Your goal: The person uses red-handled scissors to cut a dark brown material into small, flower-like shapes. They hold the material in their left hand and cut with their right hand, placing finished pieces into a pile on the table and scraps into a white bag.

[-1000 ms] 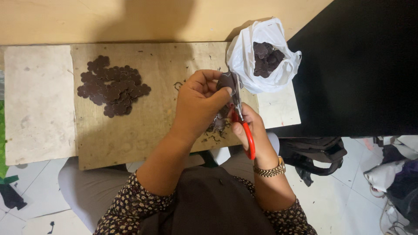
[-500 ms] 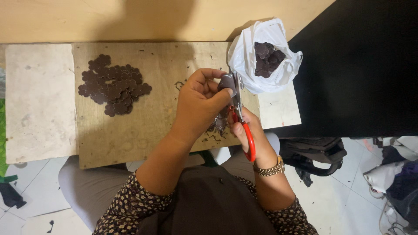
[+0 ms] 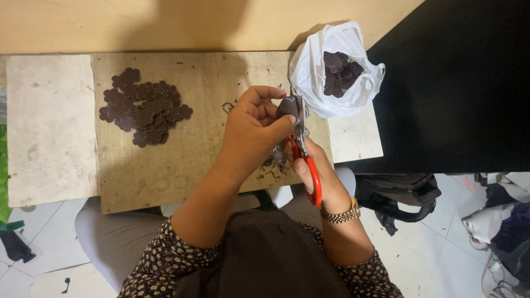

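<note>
— Gripping what, exactly?
— Left hand [image 3: 251, 132] pinches a small dark brown flower-shaped leather piece [image 3: 287, 106] between thumb and fingers; right hand [image 3: 309, 165] is closed around red-handled metal scissors [image 3: 305, 149], blades at the piece's edge.
— Where is this?
— Above a worn plywood board [image 3: 187, 165] on the table. A heap of matching dark brown cut-outs [image 3: 144, 106] lies on the board's left part; a white plastic bag [image 3: 337, 69] holding more sits just right of the hands.
</note>
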